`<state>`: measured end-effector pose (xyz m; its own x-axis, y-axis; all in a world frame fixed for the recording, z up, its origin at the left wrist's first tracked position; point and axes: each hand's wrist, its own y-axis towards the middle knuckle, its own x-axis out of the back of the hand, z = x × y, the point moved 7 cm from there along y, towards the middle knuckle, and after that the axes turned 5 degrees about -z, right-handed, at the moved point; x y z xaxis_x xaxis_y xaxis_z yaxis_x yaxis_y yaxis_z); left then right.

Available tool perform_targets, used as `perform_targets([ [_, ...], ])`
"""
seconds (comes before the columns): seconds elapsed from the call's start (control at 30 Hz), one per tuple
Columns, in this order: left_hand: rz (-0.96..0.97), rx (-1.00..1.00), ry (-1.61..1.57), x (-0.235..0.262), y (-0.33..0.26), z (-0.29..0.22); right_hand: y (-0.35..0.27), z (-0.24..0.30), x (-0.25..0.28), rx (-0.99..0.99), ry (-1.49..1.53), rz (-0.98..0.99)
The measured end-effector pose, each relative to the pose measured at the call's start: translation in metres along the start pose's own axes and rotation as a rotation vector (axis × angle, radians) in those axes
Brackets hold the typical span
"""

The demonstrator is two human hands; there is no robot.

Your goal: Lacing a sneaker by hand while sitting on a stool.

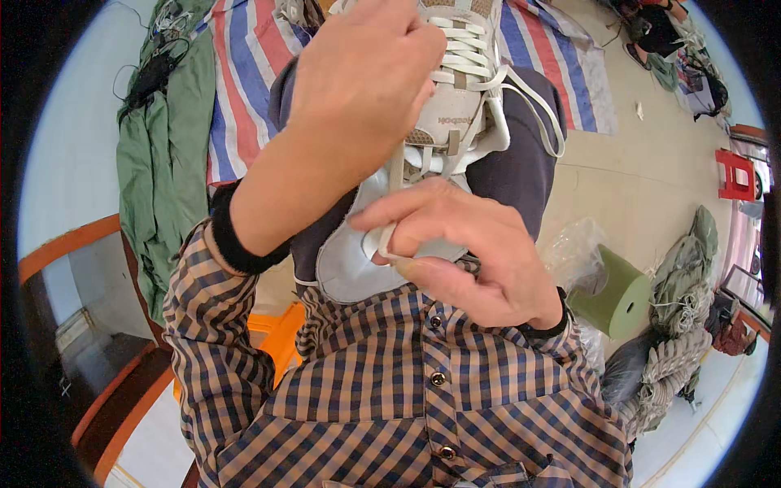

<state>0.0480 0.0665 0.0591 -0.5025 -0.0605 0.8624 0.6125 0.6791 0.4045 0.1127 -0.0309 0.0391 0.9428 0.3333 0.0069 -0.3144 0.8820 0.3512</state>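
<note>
The shoe (455, 104) sits at the upper centre of the frame, above your lap, over the dark trousers (521, 183) and the upper end of a pale grey pad (346, 264). Judging by its padded collar, mesh panels and woven-looking trim, it should feel light, soft and giving around the opening, and firmer toward the sole, which is hidden from you here. Nothing about it looks fragile or especially slippery. The flat lace (465, 59) looks limp and likely to twist, so pinch it near the end and steady the shoe by its side or collar rather than by the floppy tongue.

The shoe's long axis runs roughly up and down the frame. Its opening faces you, toward the centre of the frame, and the lace rows climb away toward the top edge, so the toe appears to point upward, out of view.

Your left hand (370, 69) is curled over the shoe's left side; its fingertips are hidden, so you cannot tell what it grips. Your right hand (476, 248), at centre, has thumb and forefinger closed on a pale strip that looks like lace. A loose loop hangs right of the shoe.
</note>
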Motion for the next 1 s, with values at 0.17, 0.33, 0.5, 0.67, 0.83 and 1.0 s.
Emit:
perform_targets([
  [0.17,-0.024,-0.149,0.208,-0.007,0.001,-0.004,-0.022,-0.011,0.020,-0.164,-0.182,-0.013],
  [0.33,0.009,-0.188,0.085,-0.001,-0.010,0.010,-0.108,0.004,0.149,-0.301,-0.174,-0.881],
  [0.5,0.249,0.071,-0.464,-0.007,-0.018,0.039,-0.223,0.036,0.243,-0.288,-0.239,-1.270],
  [0.67,0.070,0.180,-0.603,-0.012,-0.027,0.052,-0.327,-0.002,0.285,-0.601,-0.877,-1.214],
  [0.83,0.039,0.109,-0.387,-0.022,-0.031,0.044,-0.369,-0.026,0.285,-0.768,-1.574,-0.939],
  [1.0,-0.326,0.151,-0.376,-0.007,-0.048,0.020,-0.348,-0.026,0.267,-0.828,-1.461,-0.882],
])
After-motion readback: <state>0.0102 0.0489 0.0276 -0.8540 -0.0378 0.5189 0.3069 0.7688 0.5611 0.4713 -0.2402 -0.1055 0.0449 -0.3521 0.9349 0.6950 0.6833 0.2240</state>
